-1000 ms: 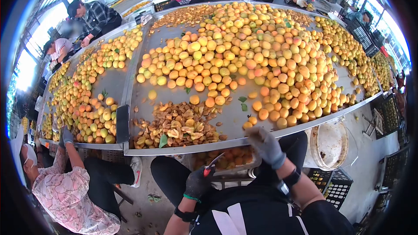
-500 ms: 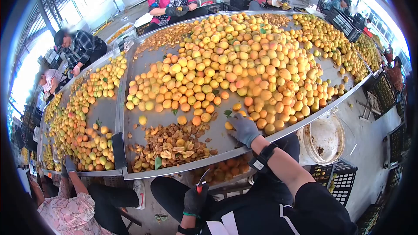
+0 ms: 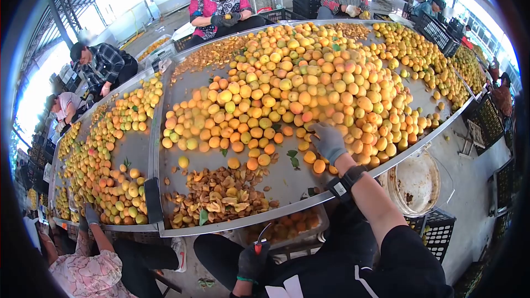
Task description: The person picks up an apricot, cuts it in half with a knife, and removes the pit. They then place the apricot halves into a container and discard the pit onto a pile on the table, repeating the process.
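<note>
My right hand [image 3: 329,142], in a grey glove, reaches onto the near edge of a big heap of apricots [image 3: 287,83]. Its fingers are stretched out and touch the fruit; I see nothing gripped in them. My left hand [image 3: 253,262], in a dark glove, is low in front of my body, closed around the red handle of a small knife [image 3: 259,243] with a thin curved blade pointing up. Left of my right hand, green leaves [image 3: 293,158] lie on the metal table [image 3: 276,176]. A pile of split apricot pieces [image 3: 221,196] lies nearer the table's front edge.
Below the table edge stands a clear tub [image 3: 317,223] with apricots. A white bucket [image 3: 413,182] and a black crate [image 3: 439,237] are at right. Other people sit around the tables, one at the lower left [image 3: 88,270]. A raised rim [image 3: 156,132] divides the tabletops.
My right hand has moved forward and right, from the bare metal into the apricots' edge. The leaves by it show more fully. My left hand keeps the knife in nearly the same place.
</note>
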